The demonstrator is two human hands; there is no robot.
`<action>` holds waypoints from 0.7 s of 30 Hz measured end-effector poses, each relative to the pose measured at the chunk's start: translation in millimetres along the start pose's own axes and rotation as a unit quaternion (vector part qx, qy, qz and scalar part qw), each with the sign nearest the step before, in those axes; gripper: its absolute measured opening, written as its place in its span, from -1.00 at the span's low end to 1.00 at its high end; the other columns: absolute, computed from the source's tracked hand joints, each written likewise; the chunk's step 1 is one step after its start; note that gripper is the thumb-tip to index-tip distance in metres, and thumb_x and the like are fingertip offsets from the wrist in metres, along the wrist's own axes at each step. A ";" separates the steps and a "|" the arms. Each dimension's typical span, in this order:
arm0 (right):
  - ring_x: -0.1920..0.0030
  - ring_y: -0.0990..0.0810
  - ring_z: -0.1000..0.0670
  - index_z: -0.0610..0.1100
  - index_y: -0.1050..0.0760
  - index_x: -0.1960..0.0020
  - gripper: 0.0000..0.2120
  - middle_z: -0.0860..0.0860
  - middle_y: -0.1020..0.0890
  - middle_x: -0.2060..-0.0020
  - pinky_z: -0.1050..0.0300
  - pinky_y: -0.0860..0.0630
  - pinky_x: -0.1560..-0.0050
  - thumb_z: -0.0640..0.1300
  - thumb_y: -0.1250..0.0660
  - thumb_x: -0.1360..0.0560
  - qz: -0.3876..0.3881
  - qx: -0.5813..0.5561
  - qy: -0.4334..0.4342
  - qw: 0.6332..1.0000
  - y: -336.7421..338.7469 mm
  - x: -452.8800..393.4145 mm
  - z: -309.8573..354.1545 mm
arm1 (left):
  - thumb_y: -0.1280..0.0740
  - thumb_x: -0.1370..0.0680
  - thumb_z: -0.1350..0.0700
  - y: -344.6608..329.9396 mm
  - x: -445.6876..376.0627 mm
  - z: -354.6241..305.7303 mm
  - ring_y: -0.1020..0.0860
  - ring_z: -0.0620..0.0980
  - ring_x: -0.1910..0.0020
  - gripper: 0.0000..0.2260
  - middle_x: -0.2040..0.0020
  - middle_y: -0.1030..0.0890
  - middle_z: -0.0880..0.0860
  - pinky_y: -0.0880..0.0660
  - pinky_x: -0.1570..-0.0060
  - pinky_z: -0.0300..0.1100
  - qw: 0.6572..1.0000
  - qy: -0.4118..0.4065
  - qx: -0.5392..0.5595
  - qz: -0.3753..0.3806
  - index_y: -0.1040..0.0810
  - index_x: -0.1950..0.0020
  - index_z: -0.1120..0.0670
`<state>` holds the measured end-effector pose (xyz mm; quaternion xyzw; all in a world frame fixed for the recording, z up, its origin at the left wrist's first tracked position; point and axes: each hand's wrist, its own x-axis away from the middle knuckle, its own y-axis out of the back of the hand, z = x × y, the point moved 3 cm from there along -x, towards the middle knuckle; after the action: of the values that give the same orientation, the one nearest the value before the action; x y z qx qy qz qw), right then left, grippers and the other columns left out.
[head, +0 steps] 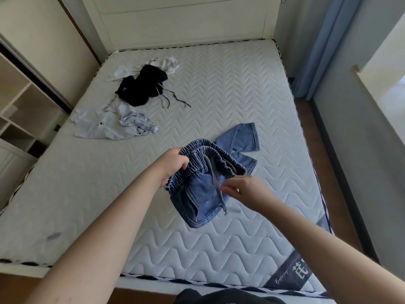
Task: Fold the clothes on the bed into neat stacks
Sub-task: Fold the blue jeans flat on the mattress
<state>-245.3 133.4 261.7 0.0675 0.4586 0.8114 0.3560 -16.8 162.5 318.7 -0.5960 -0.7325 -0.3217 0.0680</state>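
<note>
Blue denim trousers with an elastic waistband and a grey drawstring are lifted above the mattress, their legs trailing onto it at the right. My left hand grips the waistband at its left side. My right hand pinches the denim near the drawstring at the waistband's right side. A black garment with drawstrings lies in a heap at the far left. White clothes lie crumpled beside and under it.
A white headboard stands at the far end. Open wooden shelves line the left side. A blue curtain hangs at the right, beside a strip of wooden floor.
</note>
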 end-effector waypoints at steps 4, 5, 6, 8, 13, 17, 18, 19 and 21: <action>0.02 -0.60 -0.17 -0.13 -0.59 -0.16 -0.70 -0.07 -0.63 0.01 -0.03 -0.53 0.01 -0.16 -0.48 -0.44 -0.128 0.040 -0.079 0.988 0.0 -11.0 -13.8 | -0.16 -0.32 0.37 4.4 4.7 -3.6 -0.46 0.08 0.26 -0.72 0.31 -0.56 0.05 -0.40 0.24 -0.16 1.000 -0.014 -0.009 0.009 -0.60 0.19 0.10; -0.10 -0.56 -0.18 -0.11 -0.51 -0.29 -0.53 -0.09 -0.58 -0.12 -0.07 -0.47 -0.09 -0.11 -0.51 -0.41 -0.123 0.054 -0.105 0.985 -3.6 -13.7 -19.1 | -0.17 -0.31 0.37 5.4 6.2 -5.0 -0.47 0.07 0.27 -0.70 0.33 -0.57 0.01 -0.41 0.25 -0.19 1.000 -0.019 -0.011 0.011 -0.62 0.21 0.06; -0.21 -0.49 -0.18 -0.11 -0.42 -0.40 -0.38 -0.10 -0.51 -0.24 -0.11 -0.41 -0.19 -0.05 -0.51 -0.39 -0.103 0.062 -0.126 0.985 -8.7 -15.7 -23.3 | -0.18 -0.30 0.35 6.1 8.1 -6.2 -0.47 0.04 0.28 -0.69 0.35 -0.57 -0.01 -0.42 0.27 -0.20 0.999 -0.025 -0.010 0.019 -0.63 0.20 0.05; -0.36 -0.38 -0.18 -0.09 -0.23 -0.53 -0.20 -0.11 -0.38 -0.40 -0.14 -0.32 -0.30 0.03 -0.50 -0.39 -0.059 0.078 -0.144 0.985 -18.9 -19.1 -28.3 | -0.18 -0.24 0.29 7.4 12.3 -8.5 -0.48 -0.01 0.32 -0.69 0.37 -0.56 -0.03 -0.43 0.31 -0.23 0.999 -0.031 -0.006 0.043 -0.62 0.14 0.09; -0.30 -0.43 -0.20 -0.04 0.01 -0.60 -0.05 -0.12 -0.35 -0.39 -0.13 -0.48 -0.18 -0.05 -0.50 -0.42 -0.011 0.102 -0.149 0.983 -26.9 -24.5 -34.8 | -0.15 -0.33 0.37 12.9 18.0 -7.8 -0.52 -0.07 0.40 -0.67 0.32 -0.56 0.03 -0.46 0.41 -0.33 0.997 -0.034 0.018 0.072 -0.61 0.04 0.16; -0.09 -0.51 -0.23 -0.08 -0.14 -0.57 -0.20 -0.15 -0.52 -0.12 -0.11 -0.52 0.01 -0.23 -0.45 -0.43 -0.019 0.065 -0.115 0.991 -17.3 -28.5 -32.5 | -0.24 -0.46 0.29 19.5 21.4 -3.7 -0.62 -0.12 0.31 -0.83 0.25 -0.66 0.01 -0.53 0.35 -0.36 0.996 -0.028 0.033 0.075 -0.61 0.08 0.12; -0.07 -0.52 -0.24 -0.10 -0.22 -0.54 -0.25 -0.17 -0.54 -0.08 -0.10 -0.51 0.01 -0.23 -0.44 -0.42 -0.019 0.068 -0.110 0.991 -12.8 -29.1 -33.7 | -0.30 -0.50 0.24 21.5 21.1 -2.2 -0.66 -0.07 0.22 -0.87 0.18 -0.70 0.02 -0.58 0.26 -0.29 0.996 -0.035 0.019 0.084 -0.62 0.03 0.12; -0.07 -0.52 -0.25 -0.13 -0.29 -0.51 -0.30 -0.18 -0.55 -0.06 -0.10 -0.50 -0.01 -0.23 -0.44 -0.41 -0.017 0.069 -0.106 0.992 -7.3 -29.3 -36.3 | -0.37 -0.52 0.18 23.6 21.0 -1.2 -0.68 -0.02 0.14 -0.89 0.11 -0.72 0.03 -0.60 0.16 -0.22 0.994 -0.048 -0.010 0.096 -0.63 -0.02 0.10; -0.08 -0.53 -0.25 -0.18 -0.41 -0.41 -0.41 -0.18 -0.55 -0.05 -0.10 -0.50 -0.03 -0.20 -0.44 -0.39 -0.005 0.082 -0.101 0.992 5.4 -28.8 -42.9 | -0.52 -0.45 0.07 27.6 20.0 -0.3 -0.68 -0.09 0.08 -0.82 0.08 -0.72 -0.04 -0.58 0.05 -0.20 0.982 -0.090 -0.114 0.118 -0.64 -0.02 -0.01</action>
<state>-245.5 83.3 247.8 0.1756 0.4852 0.7585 0.3980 2.8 181.2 339.4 -0.7084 -0.6188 -0.3382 -0.0291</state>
